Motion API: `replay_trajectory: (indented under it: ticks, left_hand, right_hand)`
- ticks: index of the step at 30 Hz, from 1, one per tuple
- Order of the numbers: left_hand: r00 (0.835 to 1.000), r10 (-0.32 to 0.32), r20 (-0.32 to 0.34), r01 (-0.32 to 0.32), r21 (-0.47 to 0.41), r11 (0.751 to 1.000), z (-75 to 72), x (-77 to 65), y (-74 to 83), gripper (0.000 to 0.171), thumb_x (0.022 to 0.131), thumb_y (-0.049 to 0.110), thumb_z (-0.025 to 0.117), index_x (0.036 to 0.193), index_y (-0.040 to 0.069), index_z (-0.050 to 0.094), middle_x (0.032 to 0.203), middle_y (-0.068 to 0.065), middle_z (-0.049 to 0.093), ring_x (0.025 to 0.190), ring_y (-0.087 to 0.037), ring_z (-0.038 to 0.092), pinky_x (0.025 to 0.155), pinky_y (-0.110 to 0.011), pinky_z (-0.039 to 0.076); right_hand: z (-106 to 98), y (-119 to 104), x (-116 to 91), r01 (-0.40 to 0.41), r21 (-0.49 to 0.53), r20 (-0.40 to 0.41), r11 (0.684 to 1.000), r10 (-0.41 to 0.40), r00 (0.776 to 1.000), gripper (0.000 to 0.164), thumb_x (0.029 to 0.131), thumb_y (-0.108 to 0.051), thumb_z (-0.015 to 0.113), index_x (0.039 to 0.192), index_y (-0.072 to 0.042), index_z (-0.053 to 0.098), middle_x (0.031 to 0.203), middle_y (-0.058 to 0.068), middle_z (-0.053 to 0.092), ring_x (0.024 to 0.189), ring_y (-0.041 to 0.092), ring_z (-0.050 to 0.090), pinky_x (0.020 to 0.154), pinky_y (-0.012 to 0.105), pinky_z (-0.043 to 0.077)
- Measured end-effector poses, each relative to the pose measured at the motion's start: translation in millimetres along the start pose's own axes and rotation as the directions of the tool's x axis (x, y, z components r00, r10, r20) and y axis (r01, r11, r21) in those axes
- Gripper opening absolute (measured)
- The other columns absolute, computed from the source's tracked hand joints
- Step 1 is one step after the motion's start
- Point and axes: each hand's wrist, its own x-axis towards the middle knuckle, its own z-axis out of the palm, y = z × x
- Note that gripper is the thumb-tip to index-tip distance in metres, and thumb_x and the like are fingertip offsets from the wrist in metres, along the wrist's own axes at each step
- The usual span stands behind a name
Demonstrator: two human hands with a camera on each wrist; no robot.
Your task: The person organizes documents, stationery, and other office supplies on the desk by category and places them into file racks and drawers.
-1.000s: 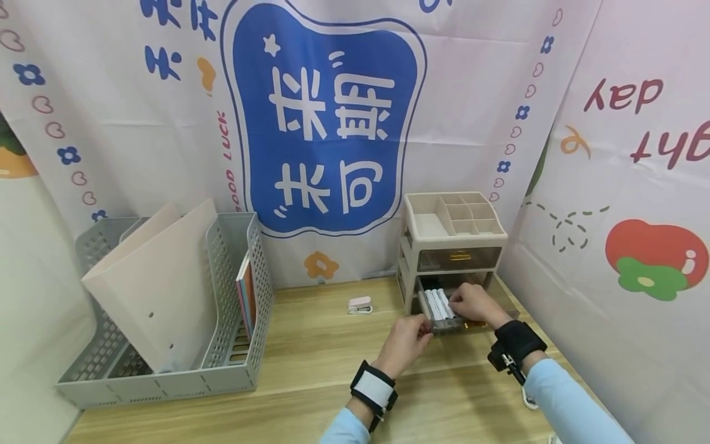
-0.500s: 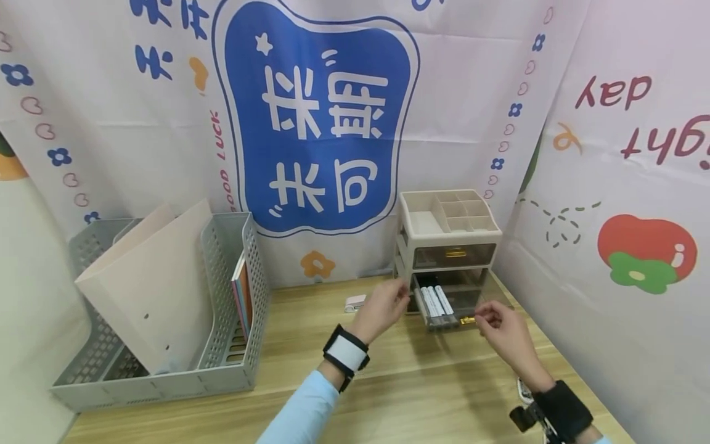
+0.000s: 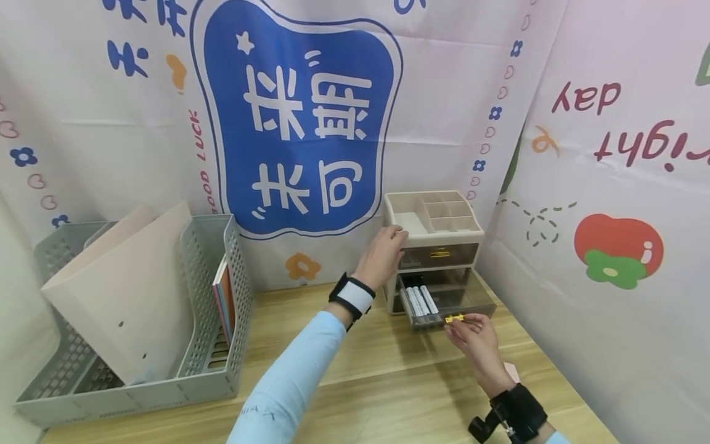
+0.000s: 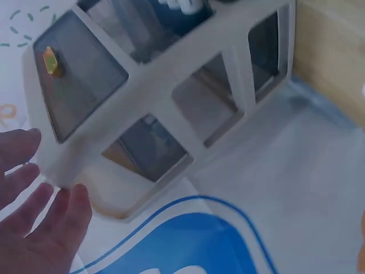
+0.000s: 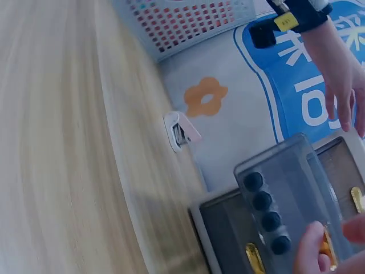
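A cream desktop drawer cabinet stands at the back right. Its middle drawer, see-through grey, is pulled out and has several white markers lying side by side at its left. My right hand pinches the gold handle on that drawer's front; thumb and finger also show there in the right wrist view. My left hand is at the cabinet's upper left side, its fingers spread and loosely bent right at the top corner in the left wrist view.
A grey perforated file holder with cream folders and thin books stands at the left. A small pink and white stapler is on the table near the printed cloth backdrop. Another upper drawer is closed.
My right hand has left the markers in the drawer and come to the gold handle. My left hand has gone from the drawer's front corner up to the cabinet's upper left side.
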Motion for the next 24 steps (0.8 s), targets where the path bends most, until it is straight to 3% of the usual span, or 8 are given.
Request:
replay_trajectory:
  ticks: [3, 7, 12, 17, 24]
  left_hand:
    - [0.997, -0.028, 0.067, 0.022, 0.085, 0.996, -2.4, 10.6, -5.3, 0.026, 0.094, 0.012, 0.068, 0.120, 0.010, 0.069, 0.125, -0.006, 0.067, 0.110, -0.023, 0.062, 0.097, -0.030, 0.052]
    - [0.991, -0.049, 0.123, 0.029, 0.155, 0.987, -6.3, 19.4, -5.2, 0.016, 0.095, 0.006, 0.065, 0.107, 0.011, 0.074, 0.113, -0.002, 0.071, 0.097, -0.018, 0.068, 0.085, -0.027, 0.056]
    - [0.990, 0.001, 0.138, -0.032, 0.223, 0.974, -10.4, 25.8, -0.2, 0.017, 0.097, 0.002, 0.059, 0.103, 0.008, 0.074, 0.102, -0.004, 0.073, 0.090, -0.017, 0.071, 0.079, -0.028, 0.059]
    - [0.989, 0.038, 0.146, -0.071, 0.224, 0.972, -11.7, 29.1, 2.0, 0.017, 0.097, 0.001, 0.059, 0.101, 0.008, 0.074, 0.098, -0.004, 0.074, 0.089, -0.018, 0.071, 0.078, -0.029, 0.059]
    - [0.989, 0.050, 0.141, -0.082, 0.233, 0.969, -7.1, 25.1, 2.4, 0.018, 0.097, 0.001, 0.058, 0.101, 0.008, 0.074, 0.099, -0.004, 0.074, 0.088, -0.018, 0.072, 0.078, -0.028, 0.059]
  right_hand:
    - [7.4, 5.9, 4.6, -0.004, 0.068, -0.034, 0.998, 0.006, 0.999, 0.034, 0.099, -0.001, 0.056, 0.115, -0.006, 0.027, 0.098, 0.003, 0.053, 0.076, 0.004, 0.068, 0.081, 0.018, 0.057]
    - [11.6, 9.1, 9.9, -0.011, 0.085, -0.054, 0.996, 0.016, 0.998, 0.030, 0.100, -0.001, 0.053, 0.113, -0.007, 0.026, 0.100, 0.001, 0.052, 0.078, 0.003, 0.066, 0.081, 0.016, 0.056]
    - [14.8, 6.7, 19.0, -0.004, 0.125, -0.056, 0.992, 0.011, 0.998, 0.028, 0.100, 0.001, 0.051, 0.108, -0.009, 0.026, 0.102, 0.001, 0.049, 0.078, 0.002, 0.063, 0.083, 0.016, 0.056]
    - [17.0, 3.9, 32.2, 0.017, 0.141, -0.072, 0.990, -0.007, 0.997, 0.029, 0.099, 0.002, 0.052, 0.107, -0.010, 0.027, 0.095, 0.000, 0.052, 0.075, 0.003, 0.064, 0.078, 0.016, 0.056]
    - [34.0, 5.4, 59.1, 0.009, 0.115, -0.081, 0.993, 0.000, 0.997, 0.030, 0.099, 0.000, 0.052, 0.109, -0.008, 0.025, 0.114, 0.012, 0.044, 0.080, 0.004, 0.065, 0.081, 0.016, 0.056]
